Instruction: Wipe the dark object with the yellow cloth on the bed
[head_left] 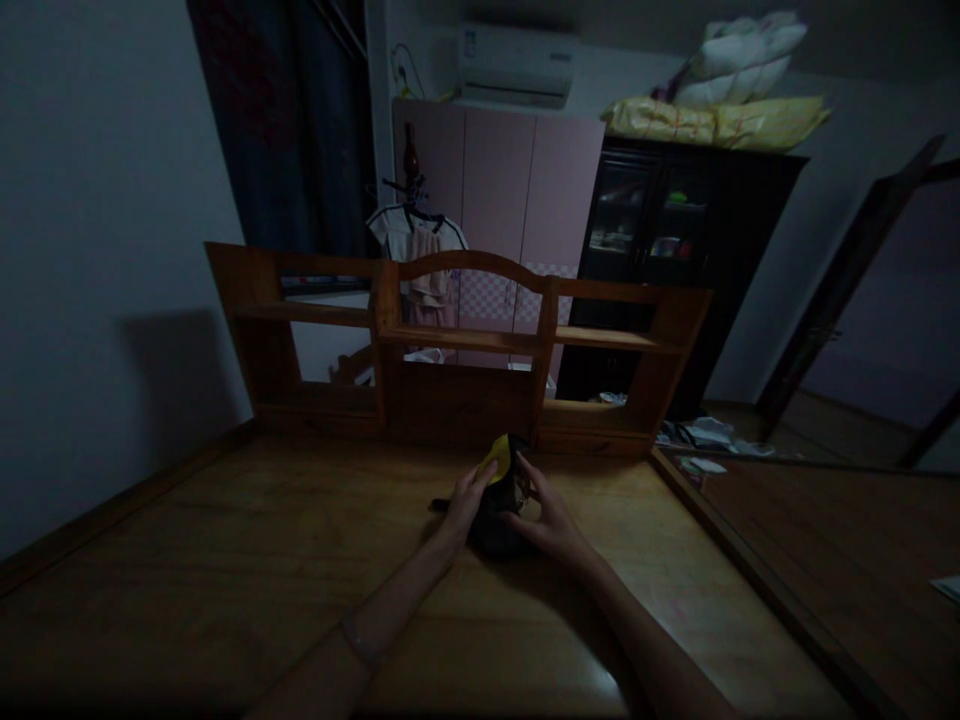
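Note:
A small dark pouch (496,525) with a yellow flap or lining (497,456) sits on the wooden surface (225,560) in front of me. My left hand (469,500) grips its left side, fingers curled onto the yellow part. My right hand (546,515) holds its right side, fingers bent around the edge near a small metal fitting. Both forearms reach in from the bottom of the view, and a thin band circles my left wrist. The room is dim, so the pouch's details are hard to make out.
A low wooden shelf unit (457,350) with open compartments stands just beyond the pouch. Behind it are a pink wardrobe (517,200), a dark glass-door cabinet (652,230) with bundles on top, hanging clothes (420,250) and a wall air conditioner (517,65). Papers lie on the floor at right (705,435).

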